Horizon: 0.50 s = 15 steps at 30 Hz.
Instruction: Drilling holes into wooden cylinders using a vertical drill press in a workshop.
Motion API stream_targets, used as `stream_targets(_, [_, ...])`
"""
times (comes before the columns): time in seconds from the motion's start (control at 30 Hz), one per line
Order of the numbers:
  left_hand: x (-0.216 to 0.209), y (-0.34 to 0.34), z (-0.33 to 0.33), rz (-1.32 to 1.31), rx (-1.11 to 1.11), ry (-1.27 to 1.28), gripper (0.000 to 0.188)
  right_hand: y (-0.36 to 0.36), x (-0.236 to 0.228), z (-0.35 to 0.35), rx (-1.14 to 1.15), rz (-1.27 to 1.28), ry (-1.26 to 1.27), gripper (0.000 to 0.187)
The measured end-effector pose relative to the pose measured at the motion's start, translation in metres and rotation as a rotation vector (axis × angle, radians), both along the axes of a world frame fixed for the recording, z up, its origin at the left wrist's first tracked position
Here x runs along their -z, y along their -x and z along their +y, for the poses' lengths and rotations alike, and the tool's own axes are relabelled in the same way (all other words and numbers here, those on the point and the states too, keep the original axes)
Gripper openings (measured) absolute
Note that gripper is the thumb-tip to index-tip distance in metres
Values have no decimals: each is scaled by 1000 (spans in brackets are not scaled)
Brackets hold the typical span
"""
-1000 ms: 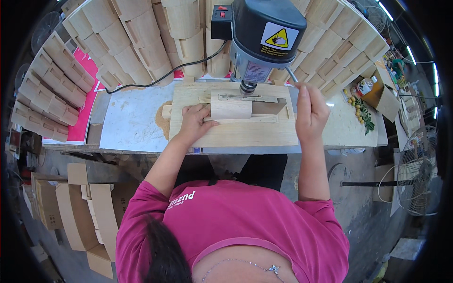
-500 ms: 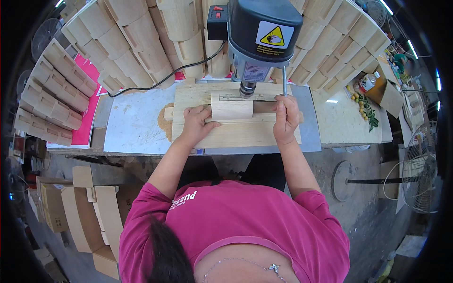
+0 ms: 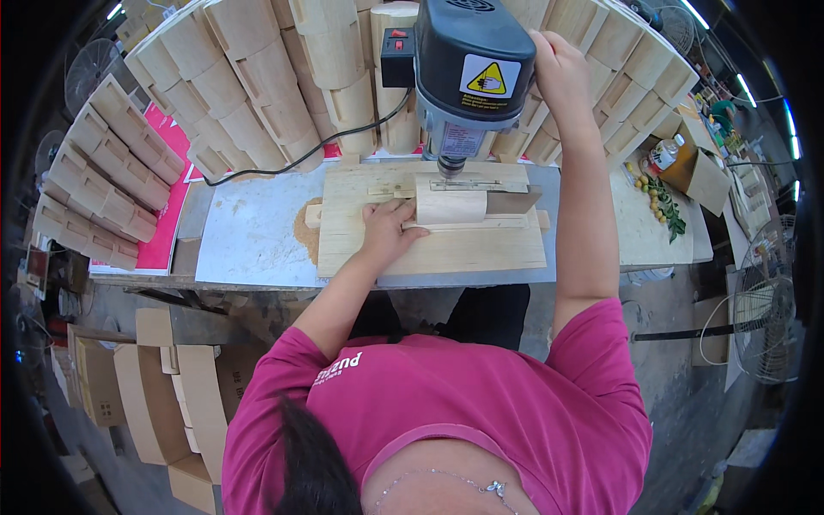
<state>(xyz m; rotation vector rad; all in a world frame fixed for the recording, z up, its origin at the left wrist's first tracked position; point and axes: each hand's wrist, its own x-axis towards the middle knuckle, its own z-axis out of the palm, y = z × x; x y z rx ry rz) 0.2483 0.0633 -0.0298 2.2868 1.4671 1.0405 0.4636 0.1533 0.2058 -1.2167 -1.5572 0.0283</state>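
A pale wooden piece with a rounded top (image 3: 451, 208) lies in a wooden jig on a flat board (image 3: 481, 249), below the chuck (image 3: 450, 165) of a drill press (image 3: 474, 64). My left hand (image 3: 390, 230) is closed at the piece's left end, its thumb along the front side. Raised to the right side of the drill press head, my right hand (image 3: 560, 69) has its fingers curled. What it grips is hidden behind the housing. A flat grey-brown plate (image 3: 513, 202) projects from the piece's right end.
Stacks of slotted wooden pieces (image 3: 249, 77) stand behind and at left (image 3: 103, 172). Sawdust (image 3: 305, 232) lies left of the board. A black cable (image 3: 318, 154) crosses behind. At right are a bottle (image 3: 665, 153), small yellow fruit (image 3: 659, 202) and a fan (image 3: 764, 300). Cardboard boxes (image 3: 154, 403) sit below left.
My right hand has gone from the metal lever low beside the chuck up to the drill press head's right side. My left hand and the wooden piece have shifted right along the jig.
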Motion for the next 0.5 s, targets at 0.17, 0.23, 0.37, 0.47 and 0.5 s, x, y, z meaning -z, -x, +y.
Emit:
stream_targets(0.17, [5,1,1,-4,4,6,52,-5,4,-2,-28,-26,-29,36])
stream_targets(0.23, [8,4,1,-5,-4,0,52,0,5,-33,-46,7,40,30])
stream_targets(0.37, [5,3,-2,-20,-7,31,50,-3,28,-82,-71,6,24,23])
stream_targets(0.47, [8,3,0,-6,-18,-5,48,-4,63,-109,-130,49,31,17])
stream_targets(0.5, [8,2,1,-5,-16,-2,48,-3,75,-113,-180,115,38,14])
